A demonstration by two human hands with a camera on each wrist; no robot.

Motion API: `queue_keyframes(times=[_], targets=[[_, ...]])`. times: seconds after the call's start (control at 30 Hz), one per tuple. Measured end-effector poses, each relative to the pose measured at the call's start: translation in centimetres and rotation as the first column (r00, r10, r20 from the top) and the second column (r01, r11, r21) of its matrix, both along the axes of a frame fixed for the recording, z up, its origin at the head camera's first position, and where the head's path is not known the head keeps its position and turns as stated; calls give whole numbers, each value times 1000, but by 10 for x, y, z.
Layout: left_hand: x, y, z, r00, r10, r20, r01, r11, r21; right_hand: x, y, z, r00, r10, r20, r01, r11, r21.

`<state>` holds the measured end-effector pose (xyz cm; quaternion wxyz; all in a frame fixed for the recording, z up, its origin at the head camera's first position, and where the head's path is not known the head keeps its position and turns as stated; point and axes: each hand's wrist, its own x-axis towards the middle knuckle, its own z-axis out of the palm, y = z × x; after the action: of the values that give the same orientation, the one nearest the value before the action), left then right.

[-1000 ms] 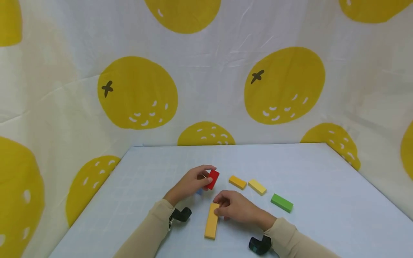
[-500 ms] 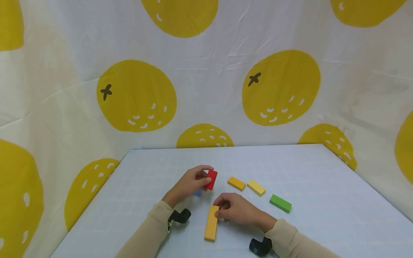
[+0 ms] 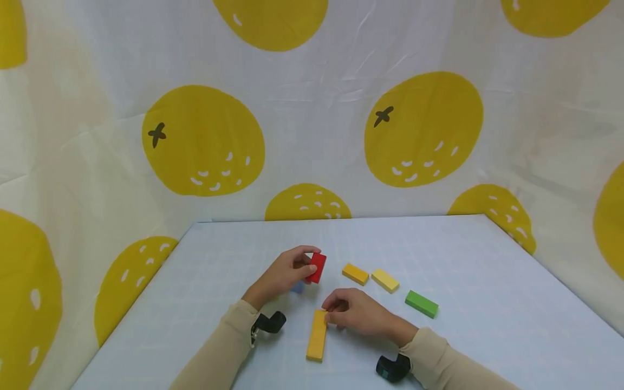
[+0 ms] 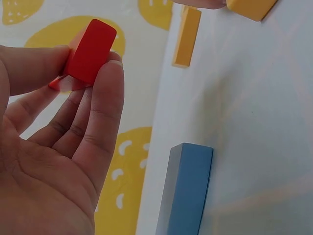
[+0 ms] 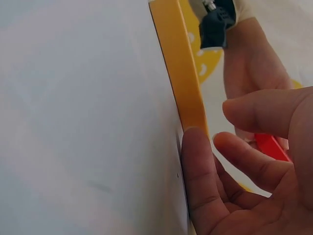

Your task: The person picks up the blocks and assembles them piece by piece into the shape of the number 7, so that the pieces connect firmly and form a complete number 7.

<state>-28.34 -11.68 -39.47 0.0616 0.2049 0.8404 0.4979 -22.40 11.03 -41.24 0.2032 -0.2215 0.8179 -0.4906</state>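
Note:
Raised above the table, a red block [image 3: 318, 267] [image 4: 93, 51] is pinched between the thumb and fingers of the left hand [image 3: 285, 273] [image 4: 58, 161]. Below that hand lies a blue block [image 3: 297, 287] [image 4: 190, 186], partly hidden in the head view. A long orange-yellow block [image 3: 317, 336] [image 5: 178, 63] lies nearer the person. The right hand [image 3: 361, 314] [image 5: 254, 171] is at its far end; one fingertip touches that end in the right wrist view, while the thumb stands apart from the block, fingers loosely bent.
Beyond the right hand lie a small orange block [image 3: 355, 274], a pale yellow block [image 3: 385, 281] and a green block [image 3: 421, 304]. The white table [image 3: 234, 238] ends at a white cloth with yellow fruit shapes behind it.

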Motion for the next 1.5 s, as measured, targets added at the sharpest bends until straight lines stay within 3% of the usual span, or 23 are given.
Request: queue_keyframes(times=[0.47,0.73,0.93,1.13,1.5], targets=[[3,2,1,999,22,44,-21,1000,-21,-4,8,-5,1000,1,16,-1,1000,-4],[1,1,2,998,-13,63,13,1000,4,-5,11,-5,1000,-18,20,18,999,-33],[0,0,-2,997,-61,41,62,998,-13,-2,16,-7,999,-37,11,37,999,-30],[2,-2,-4,998,-33,57,35,999,-37,-6,25,-9,999,-39,16,40,998,-50],[3,1,-7,993,-70,98,72,997,-17,-13,33,-8,997,-80,-19,79,996,-38]])
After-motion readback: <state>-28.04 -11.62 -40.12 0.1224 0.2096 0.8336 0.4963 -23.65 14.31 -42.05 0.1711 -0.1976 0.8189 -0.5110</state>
